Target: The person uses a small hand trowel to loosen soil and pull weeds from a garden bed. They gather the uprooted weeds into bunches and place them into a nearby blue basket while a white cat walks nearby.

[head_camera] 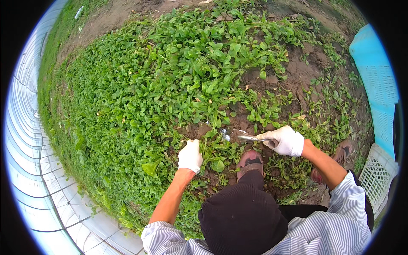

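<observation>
My left hand (190, 156), in a white glove, is closed low over the leafy green plants (181, 63), its fingertips down among the leaves; whether it pinches a leaf cannot be told. My right hand (282, 140), also gloved in white, is wrapped around the handle of a small metal hand tool (250, 138). The tool's blade points left over bare brown soil. Just left of its tip lies a small white scrap (226, 136). Pulled or loose green plants lie between my two hands.
My shoe (250, 162) stands below the tool, the other shoe (341, 153) farther right. At the right edge are a blue plastic crate (377, 83) and a white lattice crate (377, 175). A plastic-sheeted greenhouse wall (35, 159) curves along the left.
</observation>
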